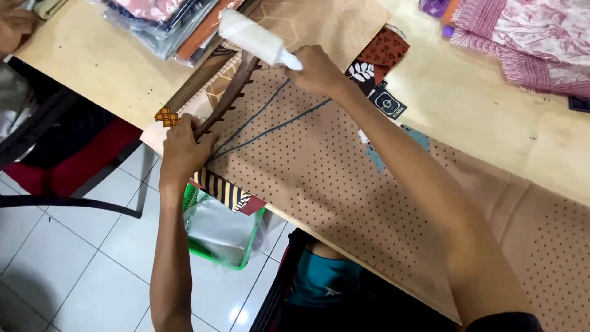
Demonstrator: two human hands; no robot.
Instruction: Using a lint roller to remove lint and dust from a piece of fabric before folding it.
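Your arms stretch over dotted tan cloth, a lint roller in one hand and a dark wooden piece under the other.

Head view: nearest you, your right hand [316, 71] is closed around the lint roller [255, 38], its white roll slanting up and away from the grip. The tan dotted cloth [319, 166] lies under that fist. Your left hand [183, 150] presses fingers on the curved, toothed dark wooden piece [228, 95], which runs from that grip toward the roller. Below it hangs a green basket [224, 237].
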